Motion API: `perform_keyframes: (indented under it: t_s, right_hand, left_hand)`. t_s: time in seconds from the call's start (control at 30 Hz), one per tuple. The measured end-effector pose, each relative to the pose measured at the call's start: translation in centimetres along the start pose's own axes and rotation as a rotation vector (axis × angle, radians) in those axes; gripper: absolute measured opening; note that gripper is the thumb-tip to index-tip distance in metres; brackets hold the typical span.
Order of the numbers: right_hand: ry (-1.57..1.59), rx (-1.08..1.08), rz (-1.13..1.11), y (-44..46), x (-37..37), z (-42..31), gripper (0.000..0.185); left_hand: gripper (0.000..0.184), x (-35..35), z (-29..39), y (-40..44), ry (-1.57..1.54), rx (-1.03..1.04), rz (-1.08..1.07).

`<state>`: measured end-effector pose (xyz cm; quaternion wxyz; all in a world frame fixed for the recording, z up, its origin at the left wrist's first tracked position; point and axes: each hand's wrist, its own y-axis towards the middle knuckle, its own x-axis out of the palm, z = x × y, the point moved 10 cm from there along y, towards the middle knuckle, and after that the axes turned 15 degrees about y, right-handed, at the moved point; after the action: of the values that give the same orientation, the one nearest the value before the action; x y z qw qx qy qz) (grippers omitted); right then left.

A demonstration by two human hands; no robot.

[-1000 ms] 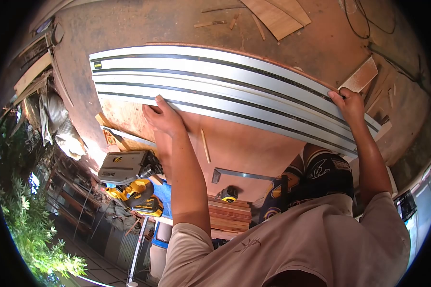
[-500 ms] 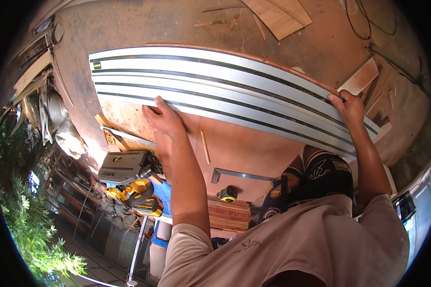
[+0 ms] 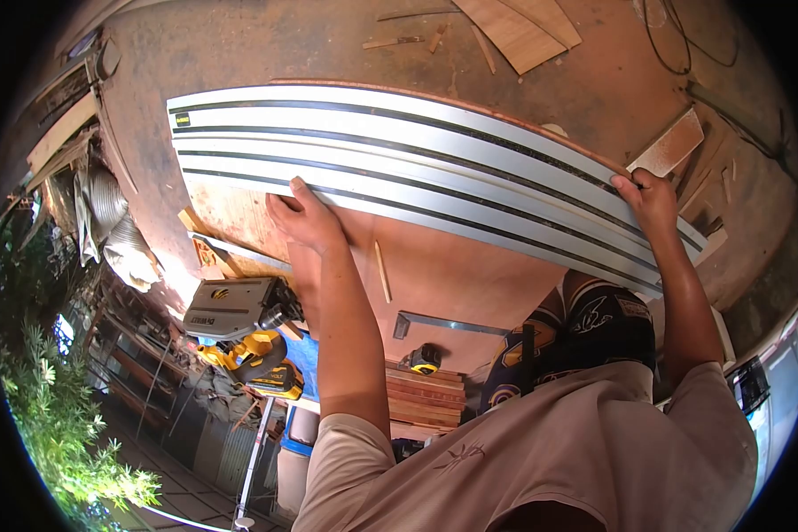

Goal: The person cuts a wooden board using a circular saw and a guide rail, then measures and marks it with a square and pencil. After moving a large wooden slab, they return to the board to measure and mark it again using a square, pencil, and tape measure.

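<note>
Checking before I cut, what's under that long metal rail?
A wooden sheet shows along the near edge of the metal rail, a thin wood strip past its far edge; what lies between is covered.

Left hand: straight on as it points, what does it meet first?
The striped metal rail. A fingertip of the left hand appears to overlap its near edge, though depth is unclear.

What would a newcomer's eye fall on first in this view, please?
Most likely the long silver metal rail with dark lengthwise stripes, lying on a flat reddish-brown wooden board, with the bare left hand at its near edge and the bare right hand on it toward its right end. Next, probably, the boxy grey tool and the yellow-and-black battery tool, left of the left forearm.
</note>
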<state>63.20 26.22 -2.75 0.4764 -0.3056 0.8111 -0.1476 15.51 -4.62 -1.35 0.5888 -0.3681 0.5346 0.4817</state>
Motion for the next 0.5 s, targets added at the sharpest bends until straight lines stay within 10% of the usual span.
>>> perform_keyframes:
  t_s: [0.5]
  right_hand:
    - [0.039,-0.001,0.012,0.1,0.1,0.4,0.056]
  left_hand:
    - [0.065,1.0,-1.2,0.2,0.033,-0.044,-0.063]
